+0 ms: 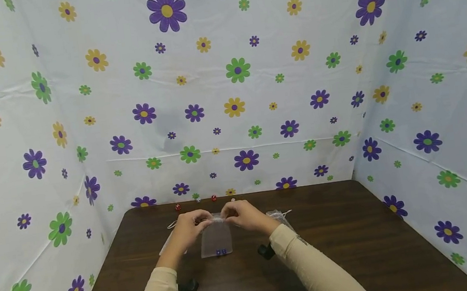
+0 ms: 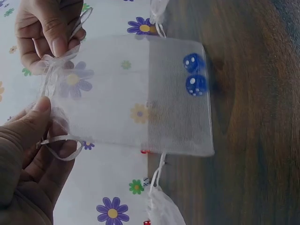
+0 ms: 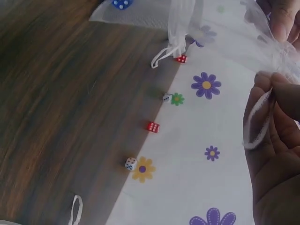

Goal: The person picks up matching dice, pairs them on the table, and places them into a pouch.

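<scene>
A sheer white drawstring pouch (image 1: 216, 238) hangs mouth up between my two hands, in front of me over the table. Two blue dice (image 2: 195, 75) with white pips lie at its bottom corner, seen through the mesh. My left hand (image 1: 188, 228) pinches one side of the gathered mouth between thumb and fingers. On the other side, my right hand (image 1: 243, 215) pinches the mouth the same way. A white ribbon loop (image 3: 258, 119) sticks out by the right fingers, and another ribbon loop (image 2: 61, 145) by the left ones.
Two more sheer pouches lie on the brown table (image 1: 336, 249), a left pouch (image 1: 168, 245) and a right pouch (image 1: 279, 217). Along the back edge sit a red die (image 1: 177, 207), a white die (image 1: 198, 200), another red die (image 1: 214, 198) and another white die (image 1: 233, 200). Flowered cloth walls surround the table.
</scene>
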The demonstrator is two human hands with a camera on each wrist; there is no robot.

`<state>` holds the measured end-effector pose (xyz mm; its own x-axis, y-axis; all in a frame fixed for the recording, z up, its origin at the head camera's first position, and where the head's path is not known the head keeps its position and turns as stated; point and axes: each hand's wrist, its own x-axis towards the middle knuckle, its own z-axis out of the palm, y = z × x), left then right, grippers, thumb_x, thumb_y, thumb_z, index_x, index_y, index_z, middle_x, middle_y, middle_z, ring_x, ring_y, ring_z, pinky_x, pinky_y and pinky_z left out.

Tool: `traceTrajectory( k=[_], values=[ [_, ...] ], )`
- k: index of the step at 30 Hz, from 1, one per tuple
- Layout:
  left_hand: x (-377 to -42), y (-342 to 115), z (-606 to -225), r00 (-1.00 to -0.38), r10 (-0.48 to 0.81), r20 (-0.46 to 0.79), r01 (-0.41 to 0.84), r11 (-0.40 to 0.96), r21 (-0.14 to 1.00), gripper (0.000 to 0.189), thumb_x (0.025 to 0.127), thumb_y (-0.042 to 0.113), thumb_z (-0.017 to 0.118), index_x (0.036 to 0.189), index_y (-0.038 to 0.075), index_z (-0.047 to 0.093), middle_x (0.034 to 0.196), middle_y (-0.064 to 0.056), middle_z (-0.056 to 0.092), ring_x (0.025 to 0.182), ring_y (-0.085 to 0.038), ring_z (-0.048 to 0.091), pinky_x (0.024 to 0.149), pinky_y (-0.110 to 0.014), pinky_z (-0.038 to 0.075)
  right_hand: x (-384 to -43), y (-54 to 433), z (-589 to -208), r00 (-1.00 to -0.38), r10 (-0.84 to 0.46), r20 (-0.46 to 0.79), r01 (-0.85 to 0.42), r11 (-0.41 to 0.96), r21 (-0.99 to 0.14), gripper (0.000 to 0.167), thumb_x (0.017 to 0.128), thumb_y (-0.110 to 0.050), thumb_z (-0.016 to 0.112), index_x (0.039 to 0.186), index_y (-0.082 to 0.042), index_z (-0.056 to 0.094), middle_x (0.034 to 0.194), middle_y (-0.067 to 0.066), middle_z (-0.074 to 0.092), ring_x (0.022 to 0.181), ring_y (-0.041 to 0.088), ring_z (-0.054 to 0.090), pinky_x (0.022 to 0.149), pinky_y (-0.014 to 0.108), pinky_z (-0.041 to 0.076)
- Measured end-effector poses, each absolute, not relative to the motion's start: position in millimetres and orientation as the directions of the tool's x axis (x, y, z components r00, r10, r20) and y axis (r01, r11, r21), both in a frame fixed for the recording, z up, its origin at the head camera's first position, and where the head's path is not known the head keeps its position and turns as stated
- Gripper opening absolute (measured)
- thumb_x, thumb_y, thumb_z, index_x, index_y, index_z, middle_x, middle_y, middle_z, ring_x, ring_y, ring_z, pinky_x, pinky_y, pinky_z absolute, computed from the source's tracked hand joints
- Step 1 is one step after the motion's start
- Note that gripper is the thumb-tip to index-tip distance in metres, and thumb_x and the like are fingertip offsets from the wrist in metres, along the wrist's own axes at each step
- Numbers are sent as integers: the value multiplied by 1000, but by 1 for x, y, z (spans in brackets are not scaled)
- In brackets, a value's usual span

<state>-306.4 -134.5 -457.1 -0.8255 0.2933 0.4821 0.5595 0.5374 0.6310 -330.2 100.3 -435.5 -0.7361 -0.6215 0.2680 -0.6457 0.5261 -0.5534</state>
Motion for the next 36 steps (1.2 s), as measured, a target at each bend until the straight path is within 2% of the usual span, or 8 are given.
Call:
traceTrajectory(
  k=[4,8,13,16,18,22,30,36],
  values=[
    [-308,-137,-460,-839,262,477,536,555,637,18,88,4,77,105,9,75,85,1,74,72,-11,66,63,-28,55,-332,100,-436,-747,-598,290,-644,546,-535,18,94,-4,72,110,-12,69,100,0,72,89,8,67,79,25,54],
    [-310,-140,-463,-863,239,445,495,580,647,15,89,3,76,103,8,75,84,0,74,75,-19,70,67,-32,56,-335,102,-439,-760,-578,298,-636,567,-523,21,93,-2,72,114,-8,68,101,4,74,92,14,70,81,28,55],
    [-313,-145,-465,-893,231,388,443,611,656,6,92,8,75,98,7,76,79,-2,73,74,-23,70,66,-34,53,-342,109,-445,-790,-540,291,-605,610,-512,13,93,-4,72,106,-7,72,97,4,75,89,14,70,79,29,55],
    [-314,-147,-466,-899,226,375,429,631,647,5,93,10,74,96,9,77,75,0,71,74,-24,68,66,-35,51,-345,113,-447,-797,-530,289,-596,617,-513,7,93,-5,73,100,-6,74,90,3,75,81,11,68,73,26,54],
    [-314,-147,-467,-899,220,378,427,633,646,4,92,10,74,94,10,77,75,0,71,76,-29,69,67,-35,51,-346,116,-449,-798,-530,288,-595,616,-517,4,92,-5,74,96,-6,75,86,2,74,74,7,65,68,25,53],
    [-316,-148,-469,-900,204,384,419,647,638,3,92,10,74,92,11,77,74,1,70,74,-28,69,65,-34,50,-349,121,-452,-810,-520,272,-579,629,-519,4,92,-3,74,91,-6,76,80,1,73,68,5,61,63,24,51],
    [-318,-152,-469,-911,192,366,393,678,621,5,91,9,75,90,13,77,77,-6,74,70,-19,67,66,-36,51,-352,128,-456,-821,-509,259,-561,634,-533,6,92,-1,73,88,-5,75,79,1,71,72,15,65,65,26,53],
    [-320,-154,-471,-919,191,345,379,663,645,4,91,8,74,92,9,78,82,-8,75,74,-25,72,70,-40,55,-354,130,-459,-817,-498,291,-571,624,-533,7,90,-1,74,85,-6,74,78,-1,70,70,11,63,64,25,51]
  ],
)
